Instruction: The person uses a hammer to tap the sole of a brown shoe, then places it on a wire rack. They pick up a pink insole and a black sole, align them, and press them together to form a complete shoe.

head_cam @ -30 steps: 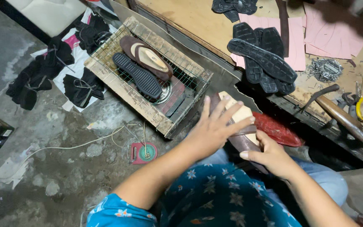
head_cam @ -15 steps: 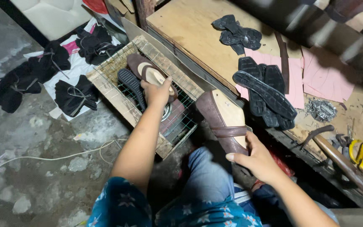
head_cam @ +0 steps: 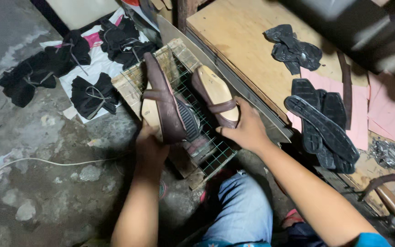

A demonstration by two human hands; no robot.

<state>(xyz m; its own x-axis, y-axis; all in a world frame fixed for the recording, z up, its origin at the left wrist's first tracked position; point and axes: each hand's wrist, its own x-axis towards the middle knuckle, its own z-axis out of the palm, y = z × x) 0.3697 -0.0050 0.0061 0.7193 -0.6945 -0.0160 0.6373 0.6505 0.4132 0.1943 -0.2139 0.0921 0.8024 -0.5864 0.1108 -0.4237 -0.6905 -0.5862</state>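
We see the left hand (head_cam: pixel 149 148) grasping a brown shoe (head_cam: pixel 163 103) (sole side turned right) over the wire rack (head_cam: pixel 216 153). The right hand (head_cam: pixel 245 128) grips a second shoe (head_cam: pixel 216 93) beside it.

Your left hand (head_cam: pixel 149 148) holds one shoe (head_cam: pixel 165 107) over the wire rack (head_cam: pixel 206 151) on the floor. Your right hand (head_cam: pixel 248 130) holds another shoe (head_cam: pixel 216 93) just beside it. The soles (head_cam: pixel 321 123) lie on the worktop (head_cam: pixel 234 36) to the right, and the cloth bundles (head_cam: pixel 92 93) lie on the floor to the left.
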